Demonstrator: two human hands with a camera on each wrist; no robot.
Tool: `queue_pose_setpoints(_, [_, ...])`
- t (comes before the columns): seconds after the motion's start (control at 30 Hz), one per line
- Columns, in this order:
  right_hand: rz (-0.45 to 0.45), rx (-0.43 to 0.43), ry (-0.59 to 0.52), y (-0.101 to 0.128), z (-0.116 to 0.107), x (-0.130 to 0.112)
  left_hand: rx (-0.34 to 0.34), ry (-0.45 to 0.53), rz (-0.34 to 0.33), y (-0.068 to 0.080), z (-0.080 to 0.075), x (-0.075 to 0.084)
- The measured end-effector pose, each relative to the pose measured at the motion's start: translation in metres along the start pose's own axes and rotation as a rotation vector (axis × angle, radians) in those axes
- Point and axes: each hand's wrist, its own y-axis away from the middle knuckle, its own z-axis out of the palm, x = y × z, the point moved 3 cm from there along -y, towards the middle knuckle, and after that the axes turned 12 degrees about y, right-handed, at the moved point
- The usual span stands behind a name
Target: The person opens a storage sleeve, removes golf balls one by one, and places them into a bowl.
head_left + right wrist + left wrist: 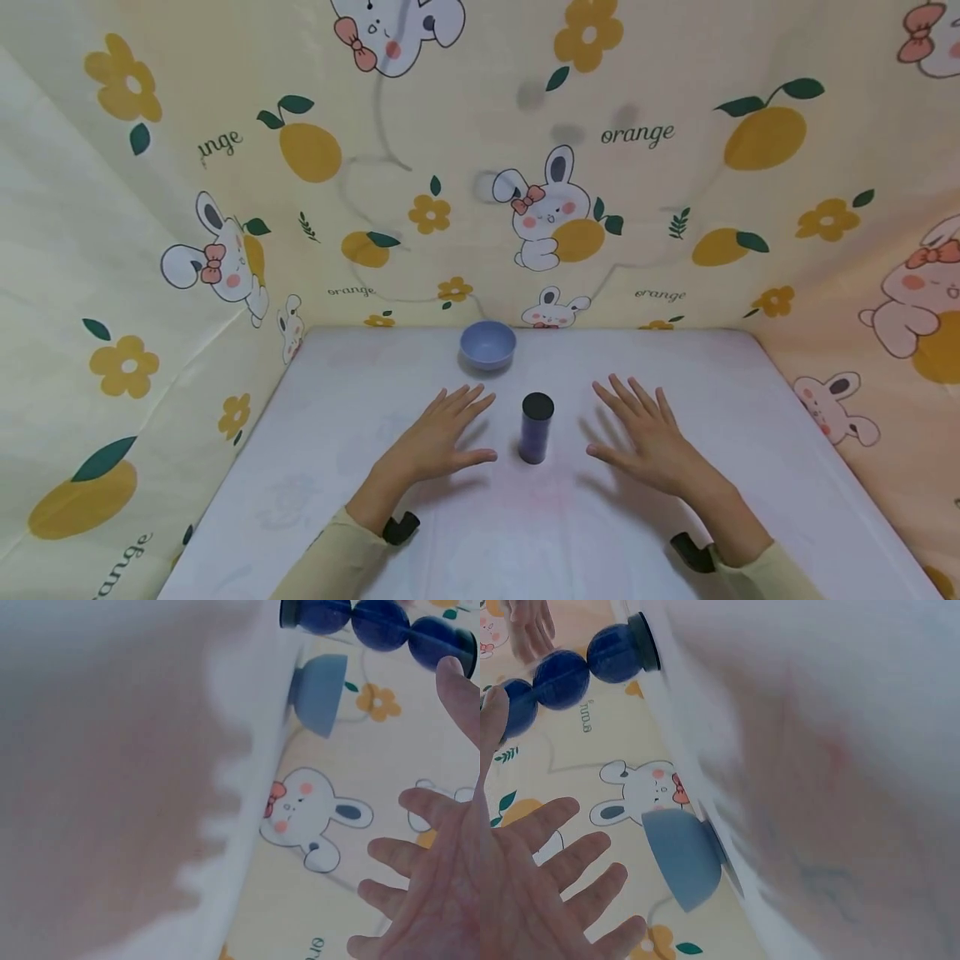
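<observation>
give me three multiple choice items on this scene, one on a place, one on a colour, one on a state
1. Where does the blue bowl stand?
A. At the back of the white table, beyond the bottle
B. Between the two hands
C. Under the left hand

2. What colour is the cap of the bottle?
A. Orange
B. Black
C. White

3. How are the left hand and right hand placed?
A. Both hold the bottle
B. The left hand lifts the bowl
C. Both are spread open on either side of the bottle, not touching it

Answers:
1 A: in the head view the bowl sits near the patterned wall, behind the upright bottle.
2 B: the cap on top looks black above the dark blue body.
3 C: fingers are straight, with a gap between each hand and the bottle.
</observation>
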Motion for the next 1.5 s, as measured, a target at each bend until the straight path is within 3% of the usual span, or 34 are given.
queue_pose_setpoints(0.2, [-0.023,0.015,-0.009,0.000,0.001,-0.007,-0.041,0.034,0.005,-0.010,0.009,0.004])
queue_pose_setpoints(0.83, [-0.091,0.086,0.015,-0.012,0.001,-0.019,-0.039,0.045,0.069,-0.036,0.030,0.016])
queue_pose_setpoints(1.0, [-0.108,0.105,0.013,-0.014,0.001,-0.021,-0.042,0.066,0.055,-0.042,0.033,0.019])
queue_pose_setpoints(1.3, [-0.144,0.156,-0.005,-0.018,0.001,-0.026,-0.056,0.196,-0.071,-0.049,0.037,0.025])
queue_pose_setpoints(1.5, [-0.141,0.137,-0.015,-0.023,-0.002,-0.030,-0.062,0.281,-0.076,-0.055,0.039,0.025])
